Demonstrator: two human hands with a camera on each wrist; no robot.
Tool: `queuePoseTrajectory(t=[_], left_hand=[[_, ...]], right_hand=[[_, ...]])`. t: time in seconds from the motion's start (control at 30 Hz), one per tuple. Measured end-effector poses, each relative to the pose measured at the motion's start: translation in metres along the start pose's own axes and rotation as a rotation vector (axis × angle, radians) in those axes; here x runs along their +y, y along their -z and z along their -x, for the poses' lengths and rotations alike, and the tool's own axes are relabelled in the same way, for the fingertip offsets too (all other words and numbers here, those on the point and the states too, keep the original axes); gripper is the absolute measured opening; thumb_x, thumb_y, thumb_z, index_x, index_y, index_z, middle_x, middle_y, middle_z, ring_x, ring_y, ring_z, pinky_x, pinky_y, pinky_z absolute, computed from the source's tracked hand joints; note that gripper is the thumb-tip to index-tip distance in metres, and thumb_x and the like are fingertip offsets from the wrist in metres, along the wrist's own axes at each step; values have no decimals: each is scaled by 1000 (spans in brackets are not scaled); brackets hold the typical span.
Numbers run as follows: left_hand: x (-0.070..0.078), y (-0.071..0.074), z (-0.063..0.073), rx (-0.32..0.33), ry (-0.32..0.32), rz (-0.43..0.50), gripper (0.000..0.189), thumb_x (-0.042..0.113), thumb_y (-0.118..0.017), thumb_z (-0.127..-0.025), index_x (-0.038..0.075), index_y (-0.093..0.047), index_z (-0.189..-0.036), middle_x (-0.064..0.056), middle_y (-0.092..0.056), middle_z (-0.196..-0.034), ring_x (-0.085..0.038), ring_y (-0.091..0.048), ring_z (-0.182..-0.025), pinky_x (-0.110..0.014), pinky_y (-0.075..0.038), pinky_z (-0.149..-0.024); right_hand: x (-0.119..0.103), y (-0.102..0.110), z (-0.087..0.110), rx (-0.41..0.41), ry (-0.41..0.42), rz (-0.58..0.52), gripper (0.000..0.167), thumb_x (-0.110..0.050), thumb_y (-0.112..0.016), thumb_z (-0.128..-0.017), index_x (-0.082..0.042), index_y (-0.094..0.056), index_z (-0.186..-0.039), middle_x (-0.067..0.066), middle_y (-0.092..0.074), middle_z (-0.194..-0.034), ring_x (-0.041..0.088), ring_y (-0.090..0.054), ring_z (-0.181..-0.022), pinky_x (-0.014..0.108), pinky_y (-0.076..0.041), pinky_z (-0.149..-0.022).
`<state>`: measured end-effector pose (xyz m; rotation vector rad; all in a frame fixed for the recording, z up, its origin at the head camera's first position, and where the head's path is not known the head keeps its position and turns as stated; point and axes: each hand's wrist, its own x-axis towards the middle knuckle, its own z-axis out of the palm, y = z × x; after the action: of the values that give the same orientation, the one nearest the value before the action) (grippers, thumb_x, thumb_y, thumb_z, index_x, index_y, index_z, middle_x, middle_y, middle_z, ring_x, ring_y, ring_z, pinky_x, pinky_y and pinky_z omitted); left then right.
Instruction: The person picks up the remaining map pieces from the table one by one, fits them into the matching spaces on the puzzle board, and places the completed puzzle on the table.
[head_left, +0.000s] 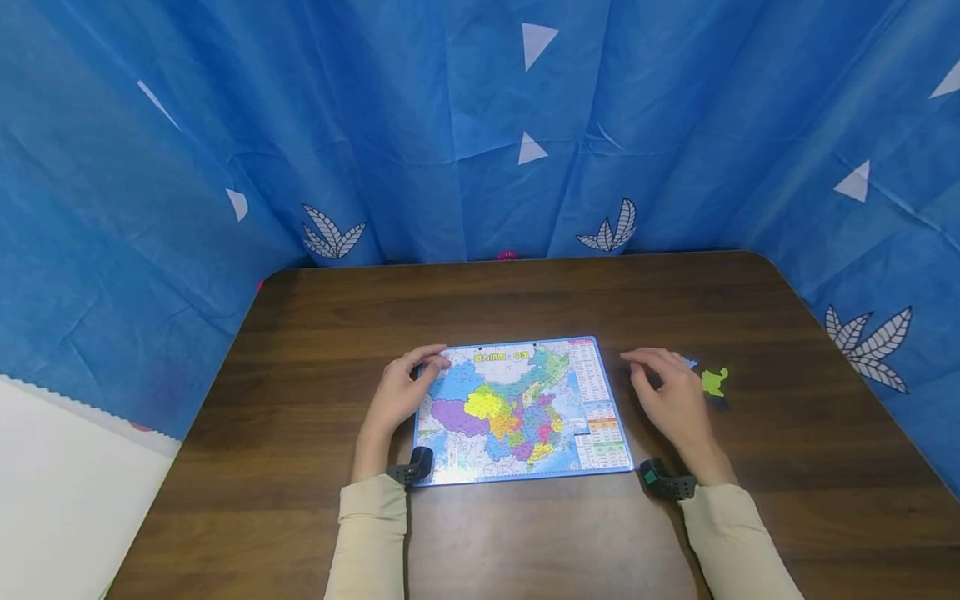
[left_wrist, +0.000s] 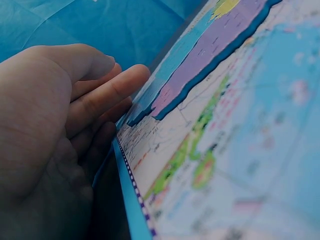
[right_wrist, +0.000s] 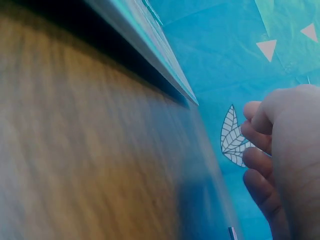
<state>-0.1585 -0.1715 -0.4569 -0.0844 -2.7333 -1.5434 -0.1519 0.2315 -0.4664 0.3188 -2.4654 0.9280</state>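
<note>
Head view. A board (head_left: pixel 592 383) printed with a coloured map is laid flat on the table (head_left: pixel 525 533), between the hands. It is turned with its title at the far side, presumably so that the map can be read upright and reached from either side. Purple (head_left: pixel 457 417) and yellow (head_left: pixel 486 403) regions are seen on it. The left hand (head_left: pixel 397 396) is held at the upper left corner, fingers bent, tips over the edge; perhaps placed there as a steadying guard. The right hand (head_left: pixel 671 400) is held just beside the right edge, apart from it, thumb and index bent towards each other with a gap between. A green piece (head_left: pixel 714 382) and a blue piece (head_left: pixel 689 362), the latter partly hidden, lie just beyond that hand, probably set there so that the map is not covered.

Left wrist view. Fingers are loosely bent and close together, the thumb near the index; no piece is seen pinched. Whether the rim is pressed by the lower fingers cannot be told. The purple region stands proud of the board, a thick edge showing.

Right wrist view. Fingers are loosely curled near one another, nothing seen between them. The board's rim is well apart.
</note>
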Motion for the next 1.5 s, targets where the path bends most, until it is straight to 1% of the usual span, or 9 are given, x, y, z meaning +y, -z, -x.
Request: queuePoseTrajectory(t=[0.17, 0.23, 0.3, 0.47, 0.67, 0.93, 1.07, 1.33, 1.5], left_hand=[[-5, -2, 5, -2, 11, 20, 32, 23, -59, -105, 17, -67, -136, -3, -76, -117, -27, -54, -137, -55, -34, -119], [-4, -1, 5, -6, 11, 20, 32, 22, -59, -105, 16, -66, -136, -4, -76, -117, -28, -54, -137, -55, -34, -119], [-3, 0, 3, -8, 8, 17, 33, 22, -59, -105, 15, -66, -136, -4, -76, -117, -28, -55, -136, -55, -35, -118], [2, 1, -2, 0, -18, 24, 32, 22, -59, -105, 14, -66, -135, -4, -76, -114, -27, -57, -131, -54, -38, -117], [7, 2, -6, -24, -25, 27, 34, 23, -59, -106, 15, -65, -138, -2, -76, -114, -26, -58, -131, -53, -37, -118], [5, 4, -6, -6, -38, 31, 34, 24, -58, -106, 15, -65, -138, -2, -76, -113, -25, -60, -128, -53, -39, -116], [1, 4, -4, -10, -30, 22, 34, 24, -59, -106, 16, -64, -138, -1, -76, -114, -25, -60, -128, -52, -40, -115], [0, 1, -2, 7, 18, 10, 33, 25, -59, -105, 17, -66, -136, -3, -75, -118, -26, -56, -133, -52, -37, -118], [0, 1, -3, 11, 20, 7, 34, 27, -59, -105, 18, -66, -136, -3, -75, -120, -27, -55, -134, -52, -37, -118]], right_hand=[[-1, -4, 3, -171, -26, 11, 19, -1, -69, -94, -6, -76, -111, 16, -74, -115, 38, -66, -108, 59, -53, -91], [-3, -5, 4, -237, -38, 25, 19, -4, -69, -95, -6, -76, -112, 17, -74, -117, 38, -65, -109, 60, -53, -91], [-5, -7, 4, -273, -42, 30, 19, -7, -70, -95, -6, -76, -113, 17, -73, -119, 37, -65, -108, 59, -54, -91], [-7, -7, 3, -262, -39, 17, 20, -9, -71, -95, -6, -76, -115, 18, -72, -120, 37, -65, -108, 59, -53, -91], [-7, -2, 4, -258, -74, 13, 21, -9, -71, -96, -7, -76, -116, 17, -72, -120, 36, -64, -107, 59, -53, -90], [-8, -4, 2, -281, -74, 6, 21, -9, -69, -97, -8, -75, -117, 17, -72, -121, 35, -63, -107, 56, -52, -90], [-9, -5, 2, -289, -67, 9, 22, -9, -69, -97, -9, -75, -118, 16, -72, -121, 35, -64, -106, 56, -51, -89], [-9, -6, 4, -286, -71, 11, 24, -9, -69, -97, -9, -75, -120, 16, -72, -122, 35, -64, -107, 58, -52, -89], [-8, -6, 4, -275, -63, 21, 23, -9, -69, -97, -9, -75, -120, 17, -72, -122, 36, -64, -107, 59, -53, -90]])
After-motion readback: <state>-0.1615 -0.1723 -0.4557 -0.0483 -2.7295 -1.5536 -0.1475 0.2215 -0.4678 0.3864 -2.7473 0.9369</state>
